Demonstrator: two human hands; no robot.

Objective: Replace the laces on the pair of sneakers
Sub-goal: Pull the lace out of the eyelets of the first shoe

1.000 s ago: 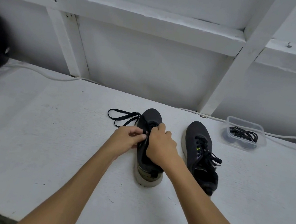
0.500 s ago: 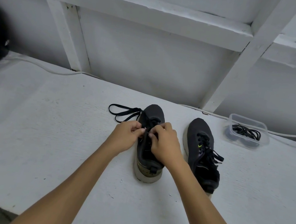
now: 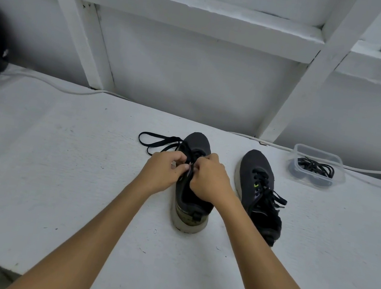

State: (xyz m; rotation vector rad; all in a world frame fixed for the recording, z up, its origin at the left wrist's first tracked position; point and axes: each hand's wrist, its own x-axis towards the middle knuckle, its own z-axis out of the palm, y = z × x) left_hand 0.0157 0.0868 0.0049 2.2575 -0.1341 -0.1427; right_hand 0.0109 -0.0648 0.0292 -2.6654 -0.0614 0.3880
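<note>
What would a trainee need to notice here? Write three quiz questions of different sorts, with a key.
1. True or false: both hands work at the sneaker on the left.
2. Where do the spare laces lie? A: clear plastic container; B: the wall ledge; C: inside a sneaker.
3. Fill in: the right-side sneaker is still ____.

Key: 1 true: left hand and right hand pinch its black lace. 2 A. 3 laced.

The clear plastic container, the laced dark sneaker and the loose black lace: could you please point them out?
clear plastic container (image 3: 297, 152), head view, near-left rim.
laced dark sneaker (image 3: 255, 159), head view, toe.
loose black lace (image 3: 153, 144), head view, loop on the table.
</note>
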